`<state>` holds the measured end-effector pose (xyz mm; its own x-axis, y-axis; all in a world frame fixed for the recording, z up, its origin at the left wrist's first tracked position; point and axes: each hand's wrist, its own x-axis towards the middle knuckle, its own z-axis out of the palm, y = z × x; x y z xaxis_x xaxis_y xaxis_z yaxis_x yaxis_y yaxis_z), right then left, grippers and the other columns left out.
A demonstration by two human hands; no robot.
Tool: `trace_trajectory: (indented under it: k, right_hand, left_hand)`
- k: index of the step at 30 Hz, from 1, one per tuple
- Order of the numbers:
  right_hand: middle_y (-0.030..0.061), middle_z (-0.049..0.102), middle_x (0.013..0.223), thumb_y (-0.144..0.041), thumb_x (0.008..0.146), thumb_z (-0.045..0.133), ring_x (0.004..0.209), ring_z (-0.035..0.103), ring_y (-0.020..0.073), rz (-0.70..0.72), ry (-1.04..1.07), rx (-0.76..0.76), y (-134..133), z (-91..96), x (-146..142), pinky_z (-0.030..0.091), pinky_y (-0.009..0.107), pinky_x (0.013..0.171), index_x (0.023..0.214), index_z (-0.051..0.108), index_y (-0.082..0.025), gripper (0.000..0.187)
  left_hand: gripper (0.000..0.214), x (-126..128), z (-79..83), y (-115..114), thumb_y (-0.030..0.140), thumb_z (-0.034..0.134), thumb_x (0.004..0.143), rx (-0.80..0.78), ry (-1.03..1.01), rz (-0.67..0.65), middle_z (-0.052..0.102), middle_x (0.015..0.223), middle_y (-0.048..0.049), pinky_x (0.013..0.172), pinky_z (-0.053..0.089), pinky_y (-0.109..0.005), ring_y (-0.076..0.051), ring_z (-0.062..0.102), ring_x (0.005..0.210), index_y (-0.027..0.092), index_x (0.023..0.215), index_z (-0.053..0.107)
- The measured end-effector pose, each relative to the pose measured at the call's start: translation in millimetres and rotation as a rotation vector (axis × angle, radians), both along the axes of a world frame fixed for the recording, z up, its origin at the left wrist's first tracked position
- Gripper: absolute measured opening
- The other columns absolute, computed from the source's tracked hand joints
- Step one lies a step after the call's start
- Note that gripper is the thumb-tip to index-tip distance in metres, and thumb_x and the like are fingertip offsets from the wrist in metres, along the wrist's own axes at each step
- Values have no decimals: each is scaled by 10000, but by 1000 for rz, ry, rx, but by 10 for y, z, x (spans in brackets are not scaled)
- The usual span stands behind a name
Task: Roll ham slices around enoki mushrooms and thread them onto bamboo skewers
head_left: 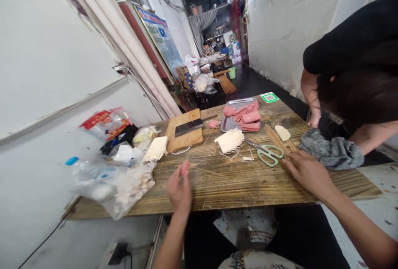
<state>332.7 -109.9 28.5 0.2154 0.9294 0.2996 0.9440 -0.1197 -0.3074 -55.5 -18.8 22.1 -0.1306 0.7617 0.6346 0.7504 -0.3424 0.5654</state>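
My left hand [180,188] is raised over the near edge of the wooden table, thumb and fingers pinched together. Blur hides what, if anything, is between its pinkish fingertips. To the right, my right hand [307,173] has its fingers closed at the near ends of a bundle of bamboo skewers [274,137]. Green-handled scissors [270,153] lie just left of that hand. Between my hands and farther back sits a bunch of enoki mushrooms [230,139], with loose strands around it. Behind it, a metal tray [224,124] holds folded pink meat slices [248,115].
A knife [188,127] rests on a cutting board [199,137], beside more enoki [156,148]. Plastic bags [130,186] and a blue-capped bottle [72,161] crowd the left end. At right are a pale flat piece [282,132], a grey cloth [329,149] and a bending person [357,53].
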Motion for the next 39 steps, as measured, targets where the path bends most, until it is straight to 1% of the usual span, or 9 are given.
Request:
trace_trajectory:
  k: [3, 6, 10, 12, 15, 21, 28, 36, 39]
  right_hand:
    - [100, 651, 1034, -339, 917, 412, 933, 605, 226, 82, -2, -33, 276, 213, -95, 440, 318, 801, 1031, 670, -172, 328]
    - [103, 666, 1014, -319, 906, 433, 903, 616, 233, -5, -76, -180, 447, 389, 4, 415, 313, 725, 1007, 685, -193, 299]
    - [116, 688, 892, -326, 909, 400, 840, 636, 245, -163, -98, -429, 372, 371, 312, 379, 307, 632, 856, 687, -187, 323]
    - [116, 694, 889, -355, 902, 416, 830, 643, 249, -200, -81, -485, 261, 282, 387, 385, 302, 618, 865, 683, -184, 320]
    - [139, 695, 961, -307, 899, 415, 863, 652, 249, -246, -97, -435, 137, 177, 329, 424, 301, 652, 930, 679, -151, 309]
    - [226, 698, 979, -121, 858, 401, 900, 676, 273, -348, -130, -462, 179, 249, 129, 474, 313, 730, 940, 709, -49, 327]
    - [222, 701, 1002, -145, 813, 459, 919, 675, 268, -338, -107, -494, 178, 345, 128, 479, 314, 731, 975, 728, -73, 322]
    - [204, 703, 951, -225, 829, 418, 873, 667, 256, -325, -33, -510, 59, 412, 178, 440, 305, 673, 922, 723, -81, 350]
    - [160, 702, 931, -261, 859, 380, 867, 653, 244, -313, 20, -482, 23, 375, 270, 410, 300, 665, 849, 713, -133, 357]
  left_hand:
    - [287, 647, -20, -209, 294, 491, 929, 44, -27, -239, 702, 1105, -64, 956, 476, -353, -196, 628, 1039, 223, 1165, 640]
    - [272, 1173, -72, -252, 252, 503, 932, 9, 33, -408, 697, 1104, -78, 906, 481, -349, -200, 624, 1030, 216, 1166, 637]
    - [246, 1500, -108, -231, 203, 517, 924, -74, 159, -595, 702, 1061, -54, 855, 464, -349, -195, 631, 974, 244, 1126, 651]
    - [243, 1543, -114, -219, 174, 531, 912, -99, 212, -625, 704, 1036, -38, 823, 457, -346, -196, 632, 954, 254, 1104, 656]
    - [223, 1575, -116, -197, 170, 543, 905, -108, 266, -616, 702, 1008, -44, 801, 452, -347, -200, 630, 926, 234, 1090, 650]
    - [195, 1709, -115, -179, 191, 574, 887, -81, 359, -616, 685, 932, -61, 774, 469, -354, -213, 620, 862, 194, 1074, 626]
    - [336, 1628, -172, -301, 229, 627, 859, -5, 441, -539, 673, 983, -88, 758, 482, -383, -252, 612, 886, 170, 1178, 542]
    - [389, 1520, -160, -384, 248, 581, 890, 48, 365, -581, 655, 1098, -120, 810, 490, -398, -260, 609, 977, 168, 1260, 494]
    - [384, 1448, -160, -388, 256, 570, 898, 80, 339, -583, 644, 1150, -127, 850, 486, -401, -257, 601, 1030, 172, 1267, 501]
